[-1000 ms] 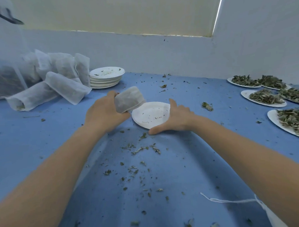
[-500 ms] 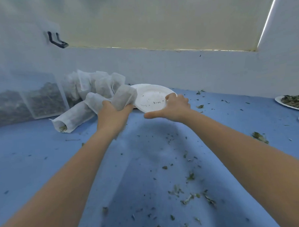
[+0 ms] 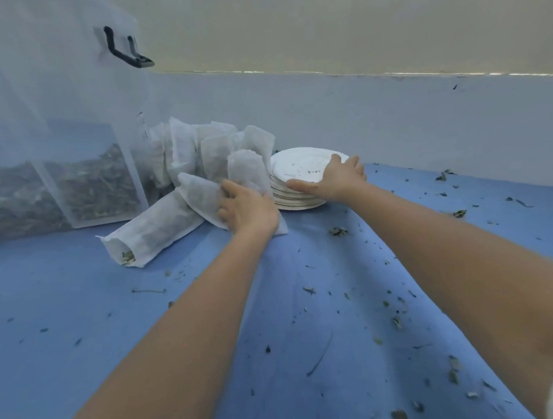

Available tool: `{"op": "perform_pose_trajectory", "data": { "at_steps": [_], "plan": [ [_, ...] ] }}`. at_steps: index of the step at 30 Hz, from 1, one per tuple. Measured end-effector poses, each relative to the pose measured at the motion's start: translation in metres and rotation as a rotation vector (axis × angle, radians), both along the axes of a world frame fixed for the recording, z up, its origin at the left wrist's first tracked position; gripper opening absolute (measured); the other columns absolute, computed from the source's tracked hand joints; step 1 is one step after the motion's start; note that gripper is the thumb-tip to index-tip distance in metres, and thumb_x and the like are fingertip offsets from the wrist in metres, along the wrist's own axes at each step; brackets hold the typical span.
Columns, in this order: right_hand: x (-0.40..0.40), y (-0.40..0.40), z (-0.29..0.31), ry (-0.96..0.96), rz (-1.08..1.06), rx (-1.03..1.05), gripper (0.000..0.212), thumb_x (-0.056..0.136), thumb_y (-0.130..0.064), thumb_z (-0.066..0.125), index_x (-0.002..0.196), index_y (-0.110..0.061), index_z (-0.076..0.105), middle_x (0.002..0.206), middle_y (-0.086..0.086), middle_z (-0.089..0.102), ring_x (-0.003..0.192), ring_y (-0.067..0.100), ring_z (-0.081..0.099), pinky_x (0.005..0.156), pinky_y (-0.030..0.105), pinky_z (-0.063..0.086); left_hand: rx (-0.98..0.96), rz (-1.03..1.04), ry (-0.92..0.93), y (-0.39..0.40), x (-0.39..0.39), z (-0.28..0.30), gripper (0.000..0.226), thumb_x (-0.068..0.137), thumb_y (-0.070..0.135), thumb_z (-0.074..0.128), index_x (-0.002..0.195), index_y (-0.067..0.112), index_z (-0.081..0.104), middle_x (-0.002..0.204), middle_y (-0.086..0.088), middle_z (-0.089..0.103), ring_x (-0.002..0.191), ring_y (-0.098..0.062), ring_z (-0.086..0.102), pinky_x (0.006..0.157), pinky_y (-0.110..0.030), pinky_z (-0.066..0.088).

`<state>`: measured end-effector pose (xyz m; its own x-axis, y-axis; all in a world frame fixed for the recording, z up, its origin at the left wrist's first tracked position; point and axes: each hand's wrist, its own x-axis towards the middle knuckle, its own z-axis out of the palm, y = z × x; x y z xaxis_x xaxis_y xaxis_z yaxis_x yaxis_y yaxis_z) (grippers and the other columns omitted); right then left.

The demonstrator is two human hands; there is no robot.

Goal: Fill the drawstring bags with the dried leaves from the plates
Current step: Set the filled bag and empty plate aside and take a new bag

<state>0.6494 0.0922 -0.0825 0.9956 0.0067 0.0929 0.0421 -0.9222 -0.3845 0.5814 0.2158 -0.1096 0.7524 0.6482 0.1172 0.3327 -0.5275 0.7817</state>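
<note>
Here, both hands reach across the crumb-strewn blue bench (image 3: 83,312).
The left hand (image 3: 248,207) grips an upright white bag (image 3: 246,171), long axis vertical, at the bag pile (image 3: 196,152); the right hand (image 3: 334,180) lies flat, fingers straight, on the plate stack (image 3: 296,195) just beside it, near the far wall.

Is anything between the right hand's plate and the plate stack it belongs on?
Nothing visible: the right hand rests flat on the empty plate, which already tops the plate stack.
</note>
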Motion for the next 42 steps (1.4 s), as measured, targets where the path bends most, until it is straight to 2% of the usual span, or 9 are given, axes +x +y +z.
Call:
{"op": "perform_pose_trajectory", "data": {
  "at_steps": [3, 6, 11, 14, 19, 25, 32, 37, 42],
  "plan": [
    [-0.004, 0.0, 0.0, -0.088, 0.037, -0.033, 0.118, 0.066, -0.086, 0.043, 0.149, -0.01, 0.007, 0.155, 0.024, -0.002, 0.143, 0.037, -0.004, 0.114, 0.048, 0.002, 0.017, 0.026, 0.009, -0.004, 0.0, 0.006, 0.083, 0.089, 0.036, 0.058, 0.142, 0.0, 0.005, 0.142, -0.025, 0.027, 0.129, -0.036, 0.028, 0.103, -0.038, 0.024],
    [-0.023, -0.005, 0.004, -0.183, 0.075, -0.049, 0.107, 0.074, -0.082, 0.039, 0.15, -0.012, 0.012, 0.155, 0.021, 0.004, 0.143, 0.034, 0.002, 0.115, 0.047, 0.004, 0.158, 0.034, -0.024, -0.014, -0.017, 0.013, 0.089, 0.086, 0.039, 0.061, 0.144, 0.002, 0.004, 0.142, -0.021, 0.021, 0.128, -0.034, 0.025, 0.105, -0.036, 0.021],
    [-0.088, -0.014, 0.013, -0.221, 0.097, 0.086, 0.089, 0.082, -0.071, 0.044, 0.145, -0.01, 0.026, 0.149, 0.017, 0.021, 0.139, 0.03, 0.015, 0.113, 0.041, 0.014, 0.37, -0.088, -0.104, -0.043, -0.069, 0.027, 0.06, 0.092, 0.02, 0.05, 0.137, -0.002, 0.017, 0.136, -0.02, 0.025, 0.122, -0.032, 0.027, 0.102, -0.031, 0.022],
    [-0.14, -0.028, 0.024, -0.254, 0.12, 0.103, 0.085, 0.082, -0.068, 0.046, 0.142, -0.01, 0.031, 0.145, 0.016, 0.028, 0.136, 0.03, 0.022, 0.111, 0.04, 0.019, 0.305, -0.237, -0.135, -0.067, -0.109, 0.037, 0.043, 0.091, 0.013, 0.046, 0.128, -0.003, 0.031, 0.128, -0.021, 0.034, 0.117, -0.031, 0.032, 0.093, -0.028, 0.023],
    [-0.221, -0.083, 0.043, -0.258, 0.088, 0.066, 0.076, 0.086, -0.064, 0.043, 0.143, -0.014, 0.031, 0.147, 0.015, 0.028, 0.134, 0.031, 0.025, 0.108, 0.042, 0.021, 0.072, -0.449, -0.214, -0.122, -0.172, 0.049, 0.025, 0.085, 0.008, 0.047, 0.108, -0.001, 0.048, 0.117, -0.017, 0.048, 0.104, -0.03, 0.049, 0.077, -0.037, 0.045],
    [-0.298, -0.202, 0.051, -0.159, -0.092, 0.008, 0.074, 0.089, -0.062, 0.04, 0.145, -0.015, 0.027, 0.144, 0.015, 0.03, 0.132, 0.032, 0.029, 0.105, 0.043, 0.027, 0.012, -0.726, -0.2, -0.236, -0.23, 0.051, 0.012, 0.085, 0.004, 0.044, 0.094, 0.011, 0.046, 0.112, -0.01, 0.05, 0.082, -0.016, 0.048, 0.052, -0.021, 0.032],
    [-0.361, -0.36, 0.036, -0.035, -0.319, 0.047, 0.072, 0.09, -0.057, 0.046, 0.143, -0.011, 0.027, 0.141, 0.017, 0.036, 0.128, 0.036, 0.037, 0.102, 0.047, 0.037, -0.047, -1.021, -0.044, -0.392, -0.273, 0.036, 0.026, 0.084, 0.003, 0.041, 0.108, 0.002, 0.05, 0.116, -0.015, 0.052, 0.099, -0.028, 0.054, 0.072, -0.032, 0.043],
    [-0.378, -0.437, 0.013, 0.021, -0.546, 0.104, 0.081, 0.081, -0.064, 0.053, 0.135, -0.007, 0.036, 0.139, 0.019, 0.037, 0.13, 0.035, 0.033, 0.103, 0.042, 0.035, 0.004, -1.091, 0.059, -0.471, -0.277, 0.019, 0.026, 0.087, 0.009, 0.045, 0.112, 0.0, 0.046, 0.122, -0.018, 0.049, 0.105, -0.031, 0.054, 0.07, -0.03, 0.041],
    [-0.37, -0.483, -0.007, 0.051, -0.695, 0.286, 0.089, 0.073, -0.068, 0.057, 0.135, -0.007, 0.036, 0.141, 0.016, 0.035, 0.133, 0.031, 0.025, 0.093, 0.036, 0.033, 0.085, -1.115, 0.192, -0.517, -0.256, 0.006, 0.069, 0.09, 0.025, 0.052, 0.143, -0.001, 0.016, 0.146, -0.015, 0.027, 0.133, -0.029, 0.029, 0.104, -0.037, 0.033]
  ]
}}
